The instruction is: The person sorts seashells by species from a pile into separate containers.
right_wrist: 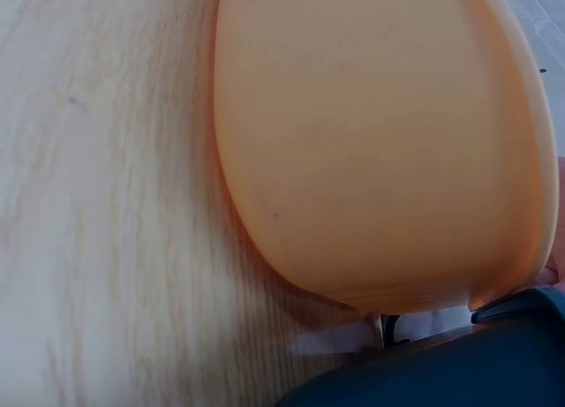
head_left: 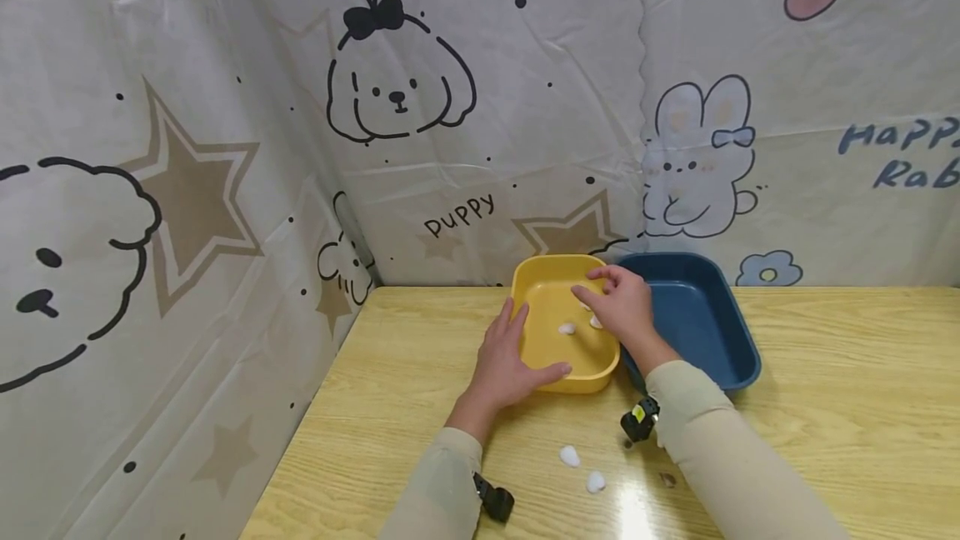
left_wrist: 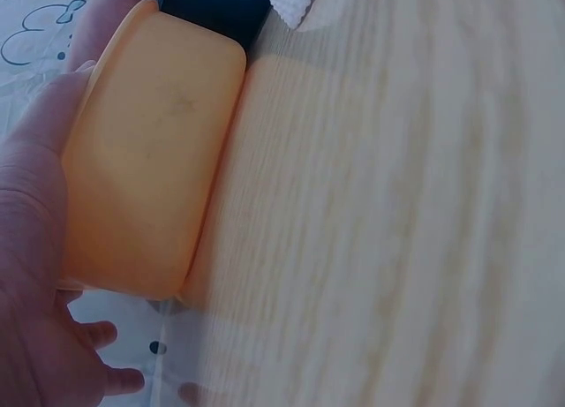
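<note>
My left hand point(head_left: 504, 365) rests against the near left corner of a yellow tray point(head_left: 536, 269), its thumb over the near rim and its extended fingers along the left side. My right hand point(head_left: 624, 305) hovers over the tray's right part, thumb and forefinger apart, with nothing visible between them. Below it in the tray lie white seashells, one near the middle point(head_left: 567, 328) and others partly hidden by the hand. On the table nearer me are two white shells, a left one point(head_left: 570, 456) and a right one point(head_left: 596, 482). A ribbed shell point(left_wrist: 294, 3) shows in the left wrist view.
A dark blue tray point(head_left: 693, 319) stands right beside the yellow one, partly behind my right forearm. A small brown shell-like piece point(head_left: 667, 480) lies by that sleeve. Printed cloth point(head_left: 450, 165) hangs behind the wooden table point(head_left: 847, 390) and to its left.
</note>
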A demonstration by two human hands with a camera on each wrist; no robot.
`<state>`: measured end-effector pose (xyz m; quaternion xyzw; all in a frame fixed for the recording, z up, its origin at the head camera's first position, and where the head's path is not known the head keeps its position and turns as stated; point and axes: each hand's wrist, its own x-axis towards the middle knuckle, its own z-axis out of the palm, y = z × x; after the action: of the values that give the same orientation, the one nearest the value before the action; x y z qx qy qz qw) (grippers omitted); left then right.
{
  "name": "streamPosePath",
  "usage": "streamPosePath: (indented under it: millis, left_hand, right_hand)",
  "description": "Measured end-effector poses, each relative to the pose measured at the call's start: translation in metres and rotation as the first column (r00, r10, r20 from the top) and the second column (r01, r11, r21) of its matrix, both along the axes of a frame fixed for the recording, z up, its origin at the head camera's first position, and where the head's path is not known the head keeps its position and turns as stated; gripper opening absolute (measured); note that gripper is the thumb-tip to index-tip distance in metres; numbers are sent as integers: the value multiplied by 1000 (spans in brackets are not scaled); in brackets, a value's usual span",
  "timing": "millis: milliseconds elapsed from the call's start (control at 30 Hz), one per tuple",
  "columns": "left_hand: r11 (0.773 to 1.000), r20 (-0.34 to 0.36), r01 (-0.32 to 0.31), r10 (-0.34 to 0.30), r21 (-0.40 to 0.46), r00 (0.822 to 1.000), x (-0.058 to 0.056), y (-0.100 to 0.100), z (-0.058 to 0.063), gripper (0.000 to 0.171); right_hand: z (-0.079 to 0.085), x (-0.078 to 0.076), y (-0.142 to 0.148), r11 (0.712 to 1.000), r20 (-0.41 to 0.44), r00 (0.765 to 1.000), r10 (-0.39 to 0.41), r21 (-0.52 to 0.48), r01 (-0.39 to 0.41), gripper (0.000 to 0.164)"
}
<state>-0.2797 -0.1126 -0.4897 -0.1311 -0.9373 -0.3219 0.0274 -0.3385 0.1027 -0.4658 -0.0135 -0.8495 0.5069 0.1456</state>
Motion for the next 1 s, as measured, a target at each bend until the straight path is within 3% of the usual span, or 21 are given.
streamPosePath:
  millis: [667, 1000]
  left_hand:
    - [1000, 11, -1, 1, 23, 1000, 2, 3, -3, 114]
    - [1000, -9, 0, 0, 22, 1000, -2, 0, -5, 118]
  right_hand:
    - [8, 10, 1, 995, 9, 1000, 4, -97, -3, 37]
    - [26, 26, -6, 992, -151, 989, 2, -127, -21, 30]
